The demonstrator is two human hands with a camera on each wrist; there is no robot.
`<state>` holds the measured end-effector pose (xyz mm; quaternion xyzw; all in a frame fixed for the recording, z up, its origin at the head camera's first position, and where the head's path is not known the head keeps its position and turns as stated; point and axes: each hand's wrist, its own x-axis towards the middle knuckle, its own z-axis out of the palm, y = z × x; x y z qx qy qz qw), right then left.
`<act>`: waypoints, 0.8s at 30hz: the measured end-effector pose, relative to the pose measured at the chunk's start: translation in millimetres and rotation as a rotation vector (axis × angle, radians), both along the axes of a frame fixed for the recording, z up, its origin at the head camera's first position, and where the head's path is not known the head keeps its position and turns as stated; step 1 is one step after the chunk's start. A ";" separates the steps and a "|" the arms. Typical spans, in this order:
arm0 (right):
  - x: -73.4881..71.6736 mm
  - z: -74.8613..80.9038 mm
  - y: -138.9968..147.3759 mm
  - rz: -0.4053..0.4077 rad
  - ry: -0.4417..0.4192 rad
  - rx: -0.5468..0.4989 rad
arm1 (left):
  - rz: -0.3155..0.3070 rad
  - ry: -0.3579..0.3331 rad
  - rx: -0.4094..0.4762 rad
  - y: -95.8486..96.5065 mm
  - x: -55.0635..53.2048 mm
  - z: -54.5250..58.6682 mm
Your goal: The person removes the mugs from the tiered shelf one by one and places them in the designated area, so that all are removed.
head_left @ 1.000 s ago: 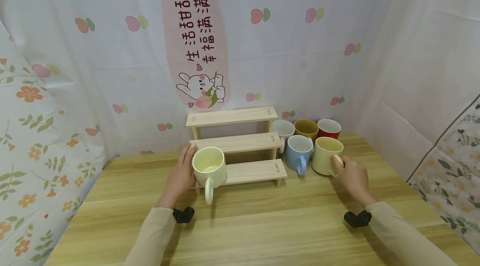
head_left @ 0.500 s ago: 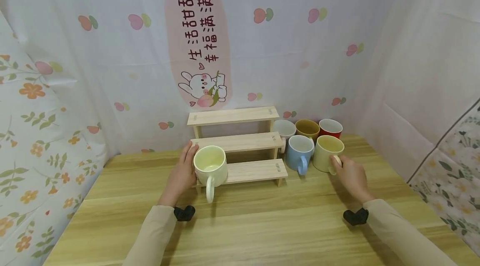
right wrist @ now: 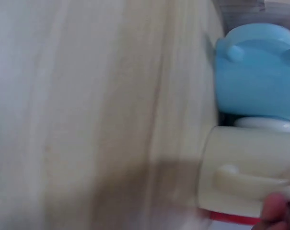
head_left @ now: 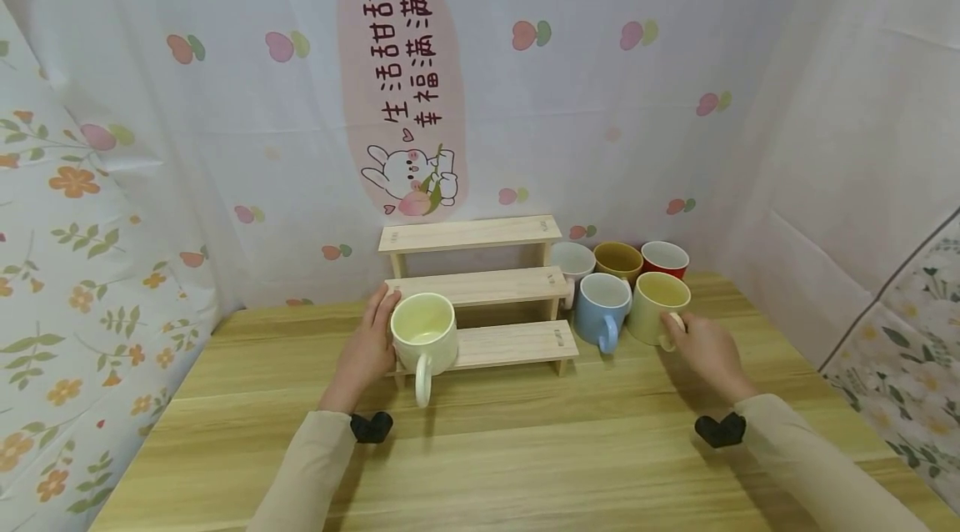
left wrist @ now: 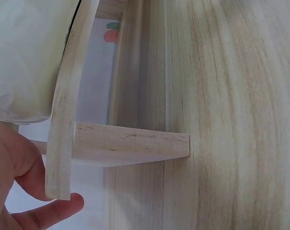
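Observation:
At the left end of a three-step wooden rack is my left hand, its fingers gripping the rack's end. In the left wrist view, fingers wrap near the end of the lowest shelf. Beside that hand, a pale green mug stands on the lowest step, handle toward me. My right hand pinches the handle of a pale yellow mug on the table, right of the rack. In the right wrist view, fingertips are at that handle.
A blue mug stands between the rack and the yellow mug. Behind them are a white mug, a mustard mug and a red mug with a white inside. Patterned curtains hang behind the wooden table.
The head view has shifted slightly. Both hands keep the same hold, with the left at the rack and the right at the yellow mug's handle.

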<state>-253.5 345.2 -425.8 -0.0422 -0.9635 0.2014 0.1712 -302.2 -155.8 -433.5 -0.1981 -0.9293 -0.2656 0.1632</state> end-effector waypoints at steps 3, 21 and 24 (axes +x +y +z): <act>-0.9 5.5 -2.5 -0.039 -0.050 -0.022 | -0.004 0.011 0.001 -1.3 0.1 -0.2; 11.8 26.8 -46.7 -0.076 0.239 0.010 | 0.014 0.018 0.002 1.3 0.1 -1.3; 14.4 30.4 -70.7 -0.003 0.332 0.043 | 0.016 0.013 -0.001 -0.3 0.0 -2.5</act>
